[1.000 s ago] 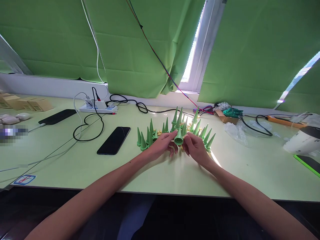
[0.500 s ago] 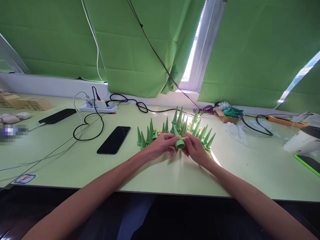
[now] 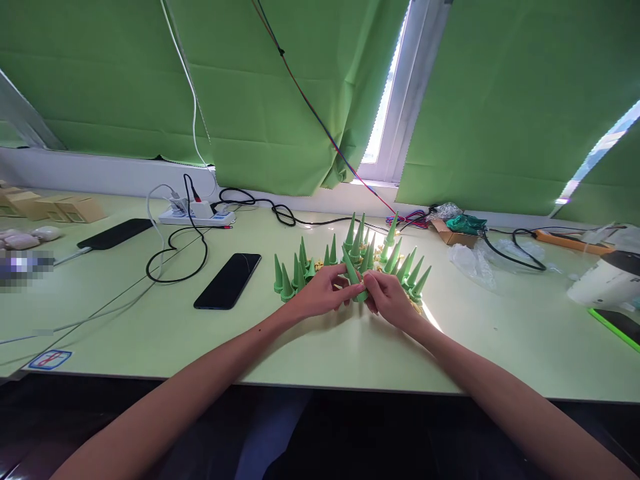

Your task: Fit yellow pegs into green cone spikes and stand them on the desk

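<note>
Between my two hands is a green cone, its tip leaning up and to the left. My left hand holds it from the left, with fingers across its lower part. At the cone's right side my right hand has thumb and fingertips pinched together; whatever small piece may be in them is too small to make out. Several more green cones stand upright on the table behind and beside the hands, with small yellowish pieces scattered among them.
A black phone lies left of the cones, near looped black cable and a white power strip. Farther left are another dark phone and cardboard boxes. Right are plastic bags, a small carton and a white container.
The held cone has turned, so its open base no longer faces me and its tip is higher. My left fingers have shifted down and right across it.
</note>
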A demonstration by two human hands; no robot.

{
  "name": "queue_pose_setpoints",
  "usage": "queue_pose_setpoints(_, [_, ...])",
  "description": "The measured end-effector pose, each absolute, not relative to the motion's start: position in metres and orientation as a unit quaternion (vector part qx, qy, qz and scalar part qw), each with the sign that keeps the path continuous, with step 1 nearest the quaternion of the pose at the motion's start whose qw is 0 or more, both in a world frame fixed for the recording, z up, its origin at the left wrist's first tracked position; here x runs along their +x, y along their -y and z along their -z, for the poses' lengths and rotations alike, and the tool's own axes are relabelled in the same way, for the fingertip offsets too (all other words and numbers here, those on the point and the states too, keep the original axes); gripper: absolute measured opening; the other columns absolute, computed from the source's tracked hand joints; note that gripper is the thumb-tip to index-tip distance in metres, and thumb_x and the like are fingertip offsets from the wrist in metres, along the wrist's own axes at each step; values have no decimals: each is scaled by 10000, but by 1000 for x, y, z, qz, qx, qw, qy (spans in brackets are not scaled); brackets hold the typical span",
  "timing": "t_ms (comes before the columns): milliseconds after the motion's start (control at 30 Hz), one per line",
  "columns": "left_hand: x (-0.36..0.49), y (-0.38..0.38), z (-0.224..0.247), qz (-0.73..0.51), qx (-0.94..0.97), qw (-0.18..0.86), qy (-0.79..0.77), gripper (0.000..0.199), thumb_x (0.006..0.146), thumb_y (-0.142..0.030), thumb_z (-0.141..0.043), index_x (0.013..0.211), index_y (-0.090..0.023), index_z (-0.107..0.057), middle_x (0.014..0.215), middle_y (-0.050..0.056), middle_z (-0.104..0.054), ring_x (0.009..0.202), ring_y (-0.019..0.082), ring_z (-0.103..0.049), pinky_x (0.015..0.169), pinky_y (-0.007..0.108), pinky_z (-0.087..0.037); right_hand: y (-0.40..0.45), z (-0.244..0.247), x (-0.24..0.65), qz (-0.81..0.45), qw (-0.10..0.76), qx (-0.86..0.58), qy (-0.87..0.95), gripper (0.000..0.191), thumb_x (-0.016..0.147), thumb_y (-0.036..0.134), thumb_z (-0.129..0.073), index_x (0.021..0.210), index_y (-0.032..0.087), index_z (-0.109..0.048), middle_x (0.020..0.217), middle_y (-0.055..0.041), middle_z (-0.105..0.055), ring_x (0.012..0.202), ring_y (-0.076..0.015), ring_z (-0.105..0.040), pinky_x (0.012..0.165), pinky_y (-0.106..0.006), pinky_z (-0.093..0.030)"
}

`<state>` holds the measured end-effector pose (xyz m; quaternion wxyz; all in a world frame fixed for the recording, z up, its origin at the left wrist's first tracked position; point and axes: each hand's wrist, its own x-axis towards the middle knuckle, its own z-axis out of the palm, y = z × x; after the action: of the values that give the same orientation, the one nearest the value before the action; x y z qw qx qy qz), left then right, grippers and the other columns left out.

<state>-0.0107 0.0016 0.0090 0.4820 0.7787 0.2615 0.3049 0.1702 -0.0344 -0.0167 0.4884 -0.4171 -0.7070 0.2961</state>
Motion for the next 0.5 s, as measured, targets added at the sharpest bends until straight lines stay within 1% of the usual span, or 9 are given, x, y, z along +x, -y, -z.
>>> queue_pose_setpoints(100, [-10,-4,-4,-333,815,393,-264,297,872,-425,-630,991,-154,-656,796,19,-614,639,106,-566,539,213,-448,34,17,170,-290,475,-427,713,542,977,581,-410,584,208,-435,450,37,-450,422,-99,-413,460,-254,-338])
queue_pose_setpoints(167, [-10,-5,-1,-339,835,353,-252,245,882,-387,-618,977,-167,-664,871,28,-616,669,101,-553,561,215,-447,34,17,170,-279,467,-433,718,564,980,579,-404,558,205,-435,442,33,-456,424,-99,-409,471,-256,-340])
queue_pose_setpoints(267, [-9,-5,1,-336,848,333,-237,224,895,-370,-599,989,-179,-670,943,41,-614,670,98,-539,562,222,-451,33,17,169,-263,466,-450,715,608,983,579,-385,504,206,-424,410,29,-437,409,-99,-394,469,-264,-330])
queue_pose_setpoints(500, [-7,-6,4,-346,863,295,-219,214,911,-374,-581,897,-165,-625,966,60,-584,689,109,-545,552,227,-462,31,19,167,-278,478,-466,691,663,981,584,-382,437,206,-413,377,16,-443,377,-101,-407,462,-268,-351])
